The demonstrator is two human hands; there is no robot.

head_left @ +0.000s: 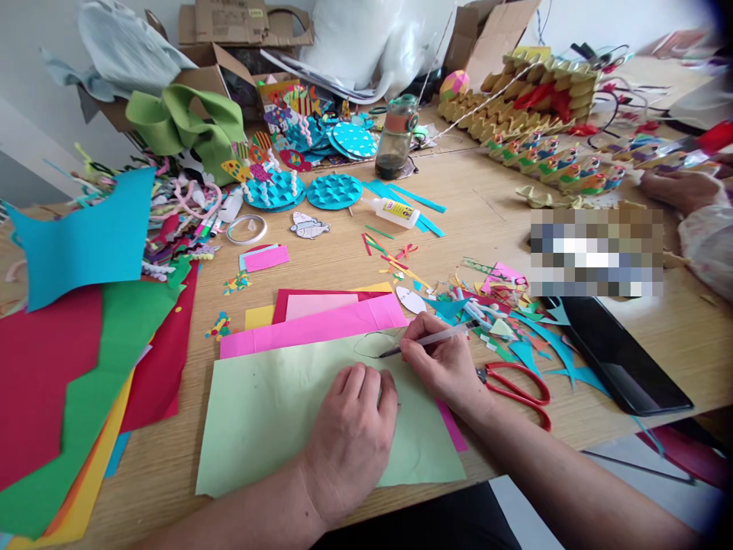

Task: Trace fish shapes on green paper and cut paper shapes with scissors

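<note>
A sheet of light green paper (pixel 257 412) lies on the table in front of me. My left hand (pixel 355 428) rests on it, fingers bent and close together, holding the sheet down. In a pinch my right hand (pixel 438 359) grips a pen (pixel 438 336), its tip touching the paper at a thin drawn oval outline (pixel 369 344). Just beyond lies a small white leaf-shaped cutout (pixel 411 299). Pink paper (pixel 321 325) sticks out from under the green sheet. Beside my right wrist are red-handled scissors (pixel 518 389), their blades partly hidden.
Colored sheets (pixel 51 374) are stacked at left. Paper scraps (pixel 492 313) and a black phone (pixel 624 355) lie at right. Farther back are a glue bottle (pixel 395 212), a jar (pixel 396 137), blue discs (pixel 334 191) and egg cartons (pixel 550 160). Another person's hand (pixel 681 189) is at far right.
</note>
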